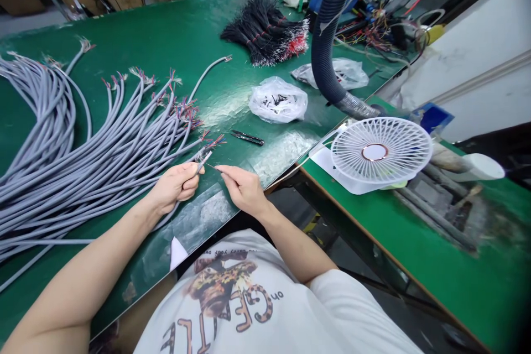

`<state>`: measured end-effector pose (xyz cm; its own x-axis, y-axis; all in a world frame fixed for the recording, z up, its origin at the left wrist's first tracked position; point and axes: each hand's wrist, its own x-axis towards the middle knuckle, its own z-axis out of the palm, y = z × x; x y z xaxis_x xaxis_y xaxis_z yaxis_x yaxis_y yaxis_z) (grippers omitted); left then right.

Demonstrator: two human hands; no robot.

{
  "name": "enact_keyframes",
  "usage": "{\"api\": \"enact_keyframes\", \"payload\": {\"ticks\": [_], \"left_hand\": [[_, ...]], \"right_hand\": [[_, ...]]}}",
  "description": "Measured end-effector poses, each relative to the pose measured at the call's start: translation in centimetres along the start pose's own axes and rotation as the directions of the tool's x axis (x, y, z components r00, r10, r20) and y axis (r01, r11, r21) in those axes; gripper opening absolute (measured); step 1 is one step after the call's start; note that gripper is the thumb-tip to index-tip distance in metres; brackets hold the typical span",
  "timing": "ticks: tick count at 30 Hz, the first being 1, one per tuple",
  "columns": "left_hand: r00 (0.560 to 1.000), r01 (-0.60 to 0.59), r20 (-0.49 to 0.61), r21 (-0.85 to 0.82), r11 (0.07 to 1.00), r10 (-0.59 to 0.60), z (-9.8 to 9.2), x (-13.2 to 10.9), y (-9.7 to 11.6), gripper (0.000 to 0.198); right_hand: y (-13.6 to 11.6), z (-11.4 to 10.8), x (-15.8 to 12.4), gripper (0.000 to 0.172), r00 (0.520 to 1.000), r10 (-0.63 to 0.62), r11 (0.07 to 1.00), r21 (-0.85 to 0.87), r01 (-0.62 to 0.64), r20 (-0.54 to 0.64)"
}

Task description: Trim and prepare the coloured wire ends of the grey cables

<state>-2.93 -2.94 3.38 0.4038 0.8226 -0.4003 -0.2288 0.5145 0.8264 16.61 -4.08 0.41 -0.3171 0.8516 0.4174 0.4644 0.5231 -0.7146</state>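
My left hand (179,185) is closed around the end of a grey cable, whose pale stripped tip (204,160) sticks out past the thumb. Thumb and forefinger of my right hand (243,187) pinch a thin dark strand (212,166) that runs across to that tip. A large bundle of grey cables (112,160) spreads over the table to the left. Their stripped ends show red and blue wires (188,113). Just beyond my hands lies a pair of small black thread snips (248,138).
On the green table (166,27) are a plastic bag of small black parts (277,100) and bundled black wires (267,30). A black flexible duct (326,38) hangs at the right. Below it, a white fan (379,150) stands on a second green surface.
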Motion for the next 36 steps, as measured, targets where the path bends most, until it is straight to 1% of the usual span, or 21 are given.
{"api": "enact_keyframes", "payload": {"ticks": [5, 9, 14, 16, 18, 19, 20, 21, 22, 23, 24, 25, 26, 28, 30, 31, 33, 35, 36], "left_hand": [[1.0, 0.014, 0.013, -0.001, 1.0, -0.014, -0.1, 0.1, 0.0, 0.034], [1.0, 0.015, 0.016, 0.003, 1.0, -0.015, -0.2, 0.1, 0.0, 0.032], [0.999, 0.017, 0.043, 0.034, 0.999, -0.018, 0.0, 0.1, -0.4, 0.032], [0.998, 0.023, 0.059, 0.056, 0.998, -0.026, 0.1, 0.1, -0.7, 0.033], [0.999, 0.015, 0.042, 0.071, 0.997, -0.018, 0.1, 0.3, -0.9, 0.034], [1.0, 0.003, 0.007, 0.075, 0.997, -0.003, 0.0, 0.5, -0.9, 0.035], [0.999, -0.015, -0.042, 0.077, 0.997, 0.019, -0.2, 0.7, -0.9, 0.035], [0.994, -0.038, -0.098, 0.081, 0.996, 0.046, -0.4, 0.9, -0.9, 0.035], [0.986, -0.063, -0.147, 0.088, 0.994, 0.075, -0.6, 1.1, -0.8, 0.035], [0.979, -0.083, -0.178, 0.099, 0.992, 0.1, -0.8, 1.2, -0.8, 0.034], [0.976, -0.097, -0.185, 0.111, 0.989, 0.116, -1.0, 1.2, -0.7, 0.034], [0.978, -0.101, -0.17, 0.124, 0.987, 0.121, -1.0, 1.2, -0.6, 0.035], [0.983, -0.097, -0.142, 0.14, 0.985, 0.117, -1.0, 1.1, -0.6, 0.036], [0.99, -0.091, -0.088, 0.201, 0.975, 0.111, -0.8, 0.8, -0.6, 0.039], [0.986, -0.124, -0.066, 0.335, 0.934, 0.155, -0.3, 0.3, -0.6, 0.04], [0.977, -0.158, -0.064, 0.425, 0.891, 0.204, 0.0, 0.0, -0.7, 0.039], [0.946, -0.223, -0.059, 0.597, 0.771, 0.318, 0.4, -0.4, -0.8, 0.036], [0.916, -0.253, -0.044, 0.708, 0.66, 0.399, 0.7, -0.6, -0.9, 0.035], [0.906, -0.261, -0.036, 0.739, 0.621, 0.423, 0.7, -0.7, -1.0, 0.035]], "right_hand": [[-0.2, 0.3, 0.1, 0.03, 1.0, -0.004, 1.0, 0.004, 0.004, 0.001], [0.1, 0.5, 0.0, 0.03, 1.0, -0.004, 0.999, 0.041, 0.004, -0.011], [0.3, 0.8, 0.3, 0.029, 1.0, 0.006, 0.998, 0.067, -0.006, -0.004], [-0.1, 0.8, 0.6, 0.027, 1.0, 0.015, 0.998, 0.06, -0.015, 0.0], [-1.1, 0.5, 0.7, 0.027, 1.0, 0.001, 0.998, 0.062, -0.002, 0.01], [-1.8, 0.2, 0.6, 0.027, 0.999, -0.045, 0.996, 0.073, 0.043, 0.031], [-2.6, -0.2, 0.5, 0.027, 0.99, -0.127, 0.988, 0.091, 0.121, 0.063], [-3.4, -0.6, 0.3, 0.026, 0.968, -0.23, 0.969, 0.115, 0.218, 0.102], [-4.0, -1.0, 0.1, 0.026, 0.93, -0.339, 0.936, 0.143, 0.32, 0.139], [-4.5, -1.5, 0.0, 0.025, 0.896, -0.414, 0.907, 0.16, 0.39, 0.161], [-4.8, -2.0, -0.2, 0.024, 0.88, -0.444, 0.893, 0.158, 0.421, 0.167], [-4.8, -2.4, -0.2, 0.024, 0.891, -0.426, 0.903, 0.134, 0.408, 0.155], [-4.6, -2.8, -0.3, 0.024, 0.92, -0.369, 0.928, 0.098, 0.359, 0.13], [-3.6, -3.5, -0.3, 0.025, 0.973, -0.222, 0.975, 0.019, 0.222, 0.058], [-2.4, -4.0, -0.4, 0.026, 0.993, -0.117, 0.992, -0.047, 0.116, -0.001], [-1.9, -4.2, -0.4, 0.026, 0.996, -0.09, 0.993, -0.076, 0.088, -0.017], [-1.2, -4.4, -0.7, 0.025, 0.998, -0.066, 0.989, -0.136, 0.064, -0.014], [-0.9, -4.4, -0.9, 0.024, 0.998, -0.065, 0.98, -0.185, 0.068, 0.023], [-0.8, -4.3, -1.0, 0.023, 0.997, -0.063, 0.976, -0.206, 0.071, 0.043]]}}
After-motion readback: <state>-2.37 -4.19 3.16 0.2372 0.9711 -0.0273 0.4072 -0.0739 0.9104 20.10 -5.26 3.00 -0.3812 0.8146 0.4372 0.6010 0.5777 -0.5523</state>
